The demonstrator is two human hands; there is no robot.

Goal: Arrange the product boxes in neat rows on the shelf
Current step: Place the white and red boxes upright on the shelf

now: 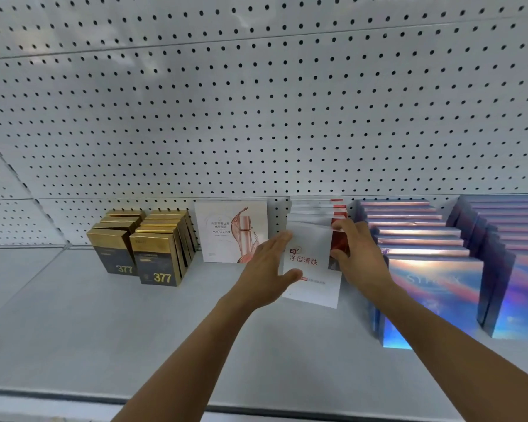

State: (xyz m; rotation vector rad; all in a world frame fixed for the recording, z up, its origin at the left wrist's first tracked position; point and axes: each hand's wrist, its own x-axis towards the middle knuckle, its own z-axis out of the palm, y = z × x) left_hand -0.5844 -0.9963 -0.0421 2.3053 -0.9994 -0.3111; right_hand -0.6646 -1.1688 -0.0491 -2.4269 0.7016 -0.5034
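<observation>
At centre frame, the left hand (267, 266) with straight fingers presses the white-and-red box (310, 269); the right hand (355, 254) grips its right edge.

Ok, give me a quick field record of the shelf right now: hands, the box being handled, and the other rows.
left hand: flat against the left edge of the front white box
right hand: fingers on its right edge
white row: front box tilted, not squared
gold 377 boxes: two rows, far left
Marubi box: alone, against the pegboard
iridescent blue boxes: two rows, right
</observation>
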